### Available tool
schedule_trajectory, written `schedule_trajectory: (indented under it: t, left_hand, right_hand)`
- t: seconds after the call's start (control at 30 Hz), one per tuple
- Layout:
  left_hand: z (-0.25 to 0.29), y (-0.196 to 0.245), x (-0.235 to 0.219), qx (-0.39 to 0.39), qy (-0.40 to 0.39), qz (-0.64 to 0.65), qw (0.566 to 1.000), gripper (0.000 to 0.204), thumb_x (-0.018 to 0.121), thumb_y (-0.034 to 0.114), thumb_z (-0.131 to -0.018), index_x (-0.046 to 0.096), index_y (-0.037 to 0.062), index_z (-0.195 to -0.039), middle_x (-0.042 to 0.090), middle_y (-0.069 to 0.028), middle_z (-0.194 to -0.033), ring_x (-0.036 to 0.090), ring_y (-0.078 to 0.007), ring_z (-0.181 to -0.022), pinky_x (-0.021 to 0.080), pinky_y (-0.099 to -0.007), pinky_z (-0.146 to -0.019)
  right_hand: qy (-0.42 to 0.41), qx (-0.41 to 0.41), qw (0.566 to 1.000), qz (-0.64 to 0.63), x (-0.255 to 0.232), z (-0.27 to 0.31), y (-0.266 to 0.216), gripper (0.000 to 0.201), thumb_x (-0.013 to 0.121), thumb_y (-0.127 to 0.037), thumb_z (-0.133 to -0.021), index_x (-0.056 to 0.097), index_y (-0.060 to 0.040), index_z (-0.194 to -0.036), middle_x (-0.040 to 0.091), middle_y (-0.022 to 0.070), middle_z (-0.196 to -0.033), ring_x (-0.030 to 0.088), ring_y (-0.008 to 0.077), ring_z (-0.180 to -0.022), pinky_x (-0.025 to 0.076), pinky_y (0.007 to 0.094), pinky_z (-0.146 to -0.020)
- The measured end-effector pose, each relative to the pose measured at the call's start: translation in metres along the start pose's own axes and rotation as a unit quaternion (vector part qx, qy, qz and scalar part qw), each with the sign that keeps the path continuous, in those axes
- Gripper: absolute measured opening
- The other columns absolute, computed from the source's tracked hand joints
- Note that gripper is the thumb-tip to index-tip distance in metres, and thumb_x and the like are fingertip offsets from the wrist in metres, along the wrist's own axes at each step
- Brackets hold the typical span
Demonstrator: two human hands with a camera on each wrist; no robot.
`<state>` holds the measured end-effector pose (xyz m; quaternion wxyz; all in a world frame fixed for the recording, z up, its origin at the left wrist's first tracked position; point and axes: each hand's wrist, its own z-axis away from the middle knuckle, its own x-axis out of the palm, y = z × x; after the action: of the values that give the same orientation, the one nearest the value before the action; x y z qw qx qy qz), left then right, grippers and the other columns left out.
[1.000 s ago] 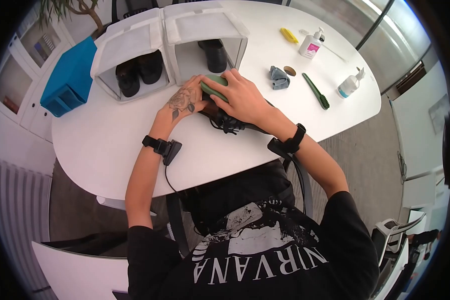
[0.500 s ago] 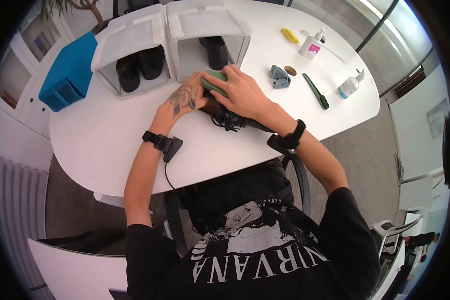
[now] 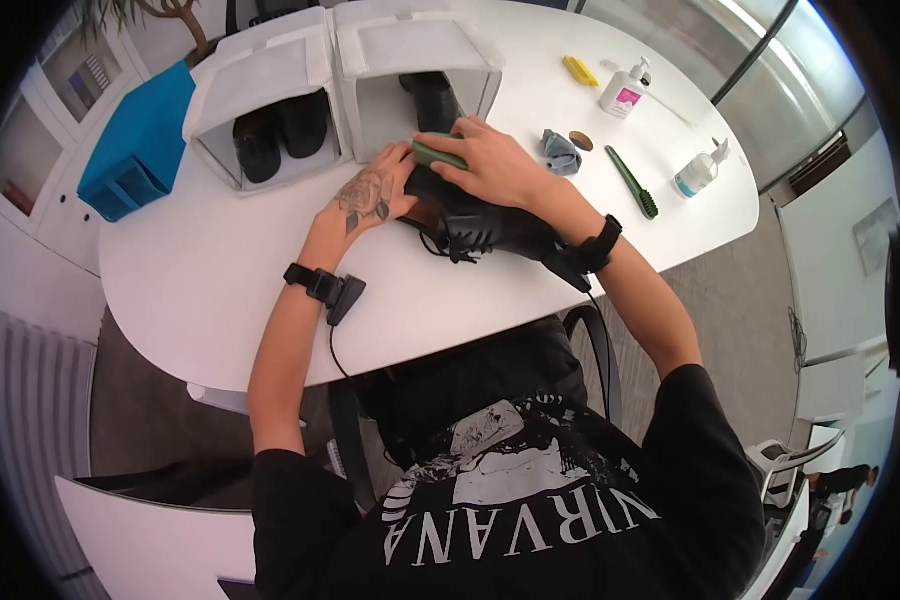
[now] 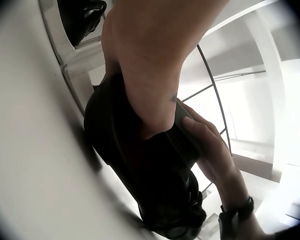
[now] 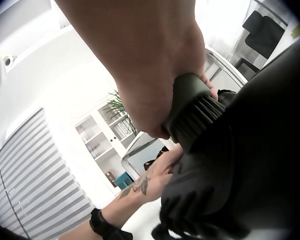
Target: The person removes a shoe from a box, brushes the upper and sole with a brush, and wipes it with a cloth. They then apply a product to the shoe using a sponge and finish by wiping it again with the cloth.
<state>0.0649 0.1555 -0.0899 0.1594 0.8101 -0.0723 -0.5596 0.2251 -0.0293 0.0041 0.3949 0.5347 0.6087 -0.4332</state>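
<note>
A black lace-up shoe [image 3: 500,228] lies tilted on its side at the near part of the white table, laces toward the person. My left hand [image 3: 373,192] grips it at the heel end, the fingers partly hidden by the shoe's opening in the left wrist view. A green brush [image 3: 438,151] is held in my right hand [image 3: 505,168], thumb on one side and fingers on the other. In the right wrist view the brush's dark bristles [image 5: 206,114] rest against the upper of the shoe.
Two white boxes [image 3: 270,60] with open fronts hold black shoes [image 3: 305,125]. A blue box [image 3: 135,150] stands at left. Rightward lie a grey cloth [image 3: 561,153], a green long-handled brush [image 3: 630,182], pump bottles [image 3: 625,88] and a yellow item [image 3: 579,71].
My right hand and the green brush have shifted slightly right and away along the shoe, uncovering more of its side. The left hand stays at the heel.
</note>
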Motion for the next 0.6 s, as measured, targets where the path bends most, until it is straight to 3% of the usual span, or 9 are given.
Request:
schedule_trajectory:
  t: [0.1, 0.23, 0.3, 0.4, 0.47, 0.5, 0.6]
  left_hand:
    - [-0.002, 0.016, -0.025, -0.01, -0.032, 0.033, 0.999, 0.077, 0.075, 0.007, -0.086, 0.044, -0.0018, -0.155, 0.049, -0.0208, -0.152, 0.045, -0.0406, -0.147, 0.041, -0.0437, -0.126]
    - [0.001, 0.012, -0.013, -0.005, -0.024, 0.025, 0.999, 0.076, 0.075, 0.006, -0.084, 0.044, -0.0003, -0.154, 0.051, -0.0179, -0.149, 0.048, -0.0391, -0.144, 0.044, -0.0435, -0.124]
    - [0.0, 0.01, -0.009, 0.006, -0.009, 0.017, 1.0, 0.074, 0.074, 0.004, -0.084, 0.046, 0.001, -0.153, 0.052, -0.0178, -0.146, 0.051, -0.0393, -0.141, 0.045, -0.0441, -0.122]
    - [0.002, -0.012, 0.008, 0.05, 0.03, 0.004, 0.998, 0.066, 0.071, 0.014, -0.09, 0.048, -0.0038, -0.149, 0.053, -0.0183, -0.143, 0.051, -0.0379, -0.139, 0.047, -0.0434, -0.12]
    - [0.001, 0.011, -0.012, -0.004, -0.013, 0.077, 0.997, 0.064, 0.071, 0.013, -0.089, 0.049, -0.0028, -0.148, 0.054, -0.0181, -0.143, 0.052, -0.038, -0.139, 0.047, -0.0436, -0.12]
    - [-0.001, 0.017, -0.021, -0.033, -0.032, 0.114, 0.992, 0.064, 0.07, 0.013, -0.089, 0.05, -0.0023, -0.147, 0.054, -0.018, -0.143, 0.052, -0.038, -0.139, 0.047, -0.0438, -0.121]
    - [-0.003, 0.0, 0.0, 0.029, 0.026, 0.042, 0.998, 0.064, 0.072, 0.005, -0.085, 0.054, 0.0009, -0.146, 0.055, -0.019, -0.145, 0.054, -0.0398, -0.138, 0.048, -0.0454, -0.118]
  right_hand:
    - [-0.023, -0.019, 1.0, -0.002, -0.011, 0.007, -0.006, 0.051, 0.063, -0.033, -0.105, 0.06, -0.0202, -0.154, 0.06, 0.0163, -0.107, 0.06, 0.0344, -0.107, 0.056, 0.0439, -0.088]
    - [-0.068, -0.024, 0.997, 0.038, -0.032, 0.047, -0.016, 0.054, 0.067, -0.028, -0.103, 0.059, -0.0207, -0.155, 0.058, 0.0166, -0.106, 0.059, 0.0338, -0.104, 0.056, 0.0431, -0.082]
    - [-0.039, -0.048, 0.998, 0.034, -0.025, 0.041, -0.013, 0.052, 0.066, -0.029, -0.103, 0.06, -0.0198, -0.154, 0.059, 0.0169, -0.106, 0.059, 0.0338, -0.105, 0.057, 0.0435, -0.082]
    - [0.004, -0.073, 0.997, 0.037, -0.001, 0.016, -0.016, 0.049, 0.066, -0.03, -0.102, 0.062, -0.0174, -0.15, 0.059, 0.0172, -0.106, 0.06, 0.0341, -0.106, 0.057, 0.0444, -0.083]
    - [0.009, -0.08, 0.996, 0.042, 0.007, 0.003, -0.018, 0.048, 0.066, -0.031, -0.102, 0.063, -0.0165, -0.148, 0.059, 0.0173, -0.105, 0.06, 0.0346, -0.106, 0.057, 0.0443, -0.083]
    - [0.017, -0.078, 0.996, 0.042, 0.003, 0.009, -0.021, 0.052, 0.068, -0.03, -0.101, 0.061, -0.0179, -0.151, 0.058, 0.0178, -0.106, 0.06, 0.0342, -0.105, 0.056, 0.0433, -0.081]
    - [-0.001, -0.049, 0.997, 0.053, -0.019, 0.06, -0.019, 0.057, 0.069, -0.028, -0.1, 0.059, -0.0199, -0.155, 0.057, 0.017, -0.107, 0.059, 0.0332, -0.102, 0.056, 0.0424, -0.081]
